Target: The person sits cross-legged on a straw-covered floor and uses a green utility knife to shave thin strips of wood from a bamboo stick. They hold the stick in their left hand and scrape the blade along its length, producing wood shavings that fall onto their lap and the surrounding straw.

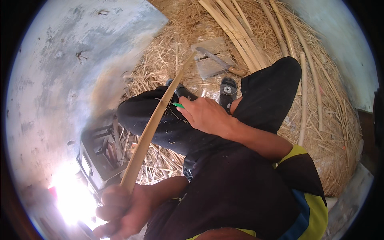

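A long, pale bamboo strip [147, 133] runs slantwise from the lower left up toward the floor ahead, passing over my bent left leg. My left hand [134, 208] is closed around its near end. In my right hand [210, 115] is a small knife with a green handle [178, 105]. Its thin blade lies across the strip about midway, touching or very close to it. A fine curled shaving hangs below the blade. My right fingers are wrapped around the handle and hide most of it.
A large wooden-handled knife [218, 60] lies on a grey slab beyond my feet. Long bamboo strips [236, 34] and poles [303, 96] rest on shavings at right. An open box [96, 158] with wood scraps stands left, beside a worn wall [60, 80].
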A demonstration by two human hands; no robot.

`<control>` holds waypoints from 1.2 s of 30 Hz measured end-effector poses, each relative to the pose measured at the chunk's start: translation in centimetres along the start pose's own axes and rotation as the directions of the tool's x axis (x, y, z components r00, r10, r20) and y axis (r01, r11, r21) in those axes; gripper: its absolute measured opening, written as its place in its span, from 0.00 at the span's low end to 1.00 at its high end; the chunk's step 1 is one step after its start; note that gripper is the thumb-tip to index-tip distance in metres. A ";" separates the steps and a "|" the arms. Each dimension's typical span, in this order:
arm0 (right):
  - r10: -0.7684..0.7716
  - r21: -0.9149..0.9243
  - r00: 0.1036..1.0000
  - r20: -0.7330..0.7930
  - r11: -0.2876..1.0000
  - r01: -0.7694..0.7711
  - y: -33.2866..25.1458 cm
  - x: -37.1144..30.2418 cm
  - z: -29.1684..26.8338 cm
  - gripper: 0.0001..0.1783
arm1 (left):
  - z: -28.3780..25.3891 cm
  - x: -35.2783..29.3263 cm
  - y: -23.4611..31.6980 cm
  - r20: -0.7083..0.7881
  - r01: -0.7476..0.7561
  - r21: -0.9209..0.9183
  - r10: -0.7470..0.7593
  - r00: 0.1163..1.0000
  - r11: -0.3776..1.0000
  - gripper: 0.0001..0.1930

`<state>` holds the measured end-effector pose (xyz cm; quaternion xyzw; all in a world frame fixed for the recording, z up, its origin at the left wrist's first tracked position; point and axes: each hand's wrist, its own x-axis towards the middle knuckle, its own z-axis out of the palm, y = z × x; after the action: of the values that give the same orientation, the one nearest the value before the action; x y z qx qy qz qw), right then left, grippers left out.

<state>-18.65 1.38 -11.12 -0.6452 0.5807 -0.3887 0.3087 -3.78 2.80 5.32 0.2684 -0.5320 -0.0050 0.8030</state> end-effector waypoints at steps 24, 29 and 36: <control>-0.029 -0.183 0.996 0.085 0.982 0.044 -0.2 1.3 0.1 0.14 | -2.1 1.0 -0.4 0.386 0.220 -0.431 -0.041 0.922 0.875 0.25; -0.037 -0.269 0.999 0.037 0.962 0.046 2.2 2.4 1.1 0.14 | -1.5 0.6 -0.3 0.151 0.118 -0.296 -0.076 0.986 0.948 0.25; 0.042 -0.317 0.998 0.055 0.948 -0.022 5.6 4.3 0.4 0.11 | -2.5 0.7 -0.1 0.430 0.250 -0.468 -0.028 0.902 0.848 0.25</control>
<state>-21.10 -3.66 -15.45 -0.6884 0.6361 -0.2658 0.2252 -1.31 3.54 5.20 0.0770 -0.6453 -0.2614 0.7137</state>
